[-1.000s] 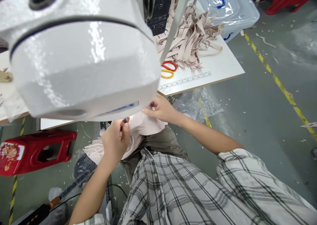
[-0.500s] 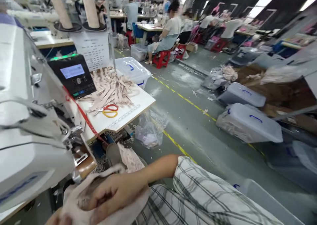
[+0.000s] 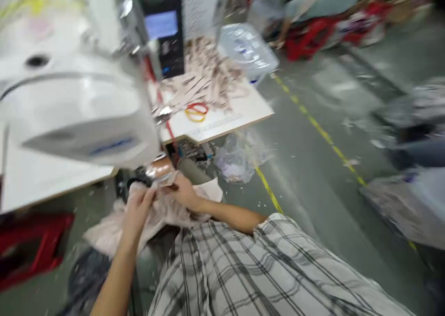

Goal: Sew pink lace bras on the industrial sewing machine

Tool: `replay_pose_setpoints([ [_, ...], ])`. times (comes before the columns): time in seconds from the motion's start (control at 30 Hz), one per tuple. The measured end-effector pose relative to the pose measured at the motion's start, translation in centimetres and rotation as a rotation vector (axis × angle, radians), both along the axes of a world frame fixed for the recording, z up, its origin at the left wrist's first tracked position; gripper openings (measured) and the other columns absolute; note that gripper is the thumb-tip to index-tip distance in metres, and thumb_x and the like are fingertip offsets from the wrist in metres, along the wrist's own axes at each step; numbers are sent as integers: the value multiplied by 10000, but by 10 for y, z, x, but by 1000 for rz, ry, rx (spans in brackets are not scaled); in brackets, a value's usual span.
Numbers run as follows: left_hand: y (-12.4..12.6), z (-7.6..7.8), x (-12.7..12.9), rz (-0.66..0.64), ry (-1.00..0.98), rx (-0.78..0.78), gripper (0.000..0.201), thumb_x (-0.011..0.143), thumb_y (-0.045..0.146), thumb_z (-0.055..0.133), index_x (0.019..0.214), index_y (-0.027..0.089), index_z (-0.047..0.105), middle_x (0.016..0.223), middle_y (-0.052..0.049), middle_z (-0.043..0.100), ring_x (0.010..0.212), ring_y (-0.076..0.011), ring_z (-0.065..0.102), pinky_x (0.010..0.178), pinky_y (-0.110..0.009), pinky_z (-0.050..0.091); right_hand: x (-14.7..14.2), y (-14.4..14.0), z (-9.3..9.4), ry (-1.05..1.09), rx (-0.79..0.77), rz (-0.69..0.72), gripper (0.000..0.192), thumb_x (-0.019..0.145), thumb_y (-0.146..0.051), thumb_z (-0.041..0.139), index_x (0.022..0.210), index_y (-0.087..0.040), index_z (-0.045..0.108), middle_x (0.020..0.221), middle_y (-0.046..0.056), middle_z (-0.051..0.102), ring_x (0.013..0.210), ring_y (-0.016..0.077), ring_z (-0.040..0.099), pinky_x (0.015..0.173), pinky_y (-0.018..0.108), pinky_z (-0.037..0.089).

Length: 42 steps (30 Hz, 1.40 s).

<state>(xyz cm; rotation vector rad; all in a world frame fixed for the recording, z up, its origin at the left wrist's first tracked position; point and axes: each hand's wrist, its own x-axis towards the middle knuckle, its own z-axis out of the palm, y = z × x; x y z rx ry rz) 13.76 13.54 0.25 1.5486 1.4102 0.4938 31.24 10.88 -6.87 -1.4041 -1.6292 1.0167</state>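
A pale pink piece of fabric [image 3: 107,230] hangs bunched below the head of a white sewing machine [image 3: 83,107]. At its upper edge my left hand [image 3: 138,204] grips the cloth, fingers closed. My right hand [image 3: 184,192] is closed on the same fabric a little to the right, close against the machine's metal and tan sewing end [image 3: 160,167]. Blur hides the exact fingertips and the needle area.
On the white table [image 3: 225,121] lie scissors [image 3: 196,112] with red and yellow handles and a heap of pale strips [image 3: 212,75]. A control panel [image 3: 162,33] stands behind. A plastic bag [image 3: 236,161] is on the floor; a red stool [image 3: 41,242] stands at left.
My view has swung down and left. Both hands have brought the fabric up to the machine's sewing end; before, it was lower, in front of my lap. My left hand now shows more fully.
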Motion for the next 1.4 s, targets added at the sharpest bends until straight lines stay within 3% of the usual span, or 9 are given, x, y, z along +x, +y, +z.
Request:
replay_pose_setpoints([
  [0.07, -5, -17, 14, 85, -212, -200, 501, 816, 655, 605, 959, 185, 702, 969, -102, 758, 862, -233, 703, 772, -377, 584, 0, -6, -12, 35, 35, -16, 289, 962, -460, 530, 1040, -265, 729, 1237, 70, 688, 1226, 284, 585, 1084, 509, 488],
  [0.17, -8, -28, 17, 223, -287, -143, 439, 872, 581, 602, 1043, 182, 668, 997, -74, 736, 899, -186, 686, 818, -314, 566, 5, -17, -18, 61, 81, 3, 271, 942, -426, 603, 1004, -205, 748, 1170, 127, 686, 1153, 286, 599, 1021, 486, 504],
  [0.33, -19, 5, 12, 114, -175, -34, 296, 980, 467, 531, 879, 203, 618, 809, -21, 650, 755, -147, 607, 714, -262, 495, 22, -29, 14, -26, 277, -32, 291, 966, -436, 625, 1081, -195, 741, 788, 40, 683, 663, 158, 603, 641, 289, 509],
  [0.53, -20, 21, 15, 68, -198, -147, 326, 974, 475, 549, 861, 196, 674, 808, -20, 666, 755, -153, 599, 700, -255, 482, 15, -15, 36, -92, 227, -39, 323, 1012, -393, 555, 1228, -212, 713, 1188, 96, 711, 879, 179, 681, 797, 315, 565],
  [0.8, -17, 12, 16, -22, -127, -65, 341, 995, 408, 491, 795, 187, 655, 798, -28, 667, 773, -162, 593, 716, -257, 455, 16, -14, 34, 111, 42, -102, 260, 927, -331, 686, 1165, -236, 728, 1125, 74, 694, 896, 188, 675, 703, 303, 574],
  [1.07, -10, 6, 26, -5, -43, 4, 344, 973, 393, 488, 700, 204, 577, 674, -8, 622, 659, -151, 548, 637, -265, 418, 22, -14, 16, -191, 413, -5, 251, 992, -295, 561, 912, -258, 795, 982, 39, 775, 910, 174, 712, 784, 293, 569],
  [1.17, -6, 3, 23, -3, 4, 39, 368, 953, 416, 521, 648, 212, 544, 604, 1, 584, 591, -144, 515, 592, -268, 396, 62, 17, 16, -325, 418, 83, 265, 1011, -314, 523, 1020, -254, 781, 1034, 25, 774, 969, 166, 697, 826, 278, 559],
  [1.3, -4, -1, 18, -88, 82, 130, 442, 972, 447, 491, 590, 225, 490, 540, -2, 542, 539, -149, 482, 569, -281, 372, 141, 104, 35, -531, 307, -330, 355, 1053, -193, 377, 1245, -110, 663, 1206, 160, 703, 1151, 230, 620, 1019, 400, 487],
  [1.4, -5, 4, 20, -161, 82, 86, 468, 974, 487, 483, 587, 225, 510, 550, -15, 559, 534, -157, 497, 558, -288, 370, 179, 166, 50, -798, 103, -385, 290, 1006, -164, 507, 1203, -2, 643, 1209, 227, 681, 1146, 257, 628, 977, 374, 464],
])
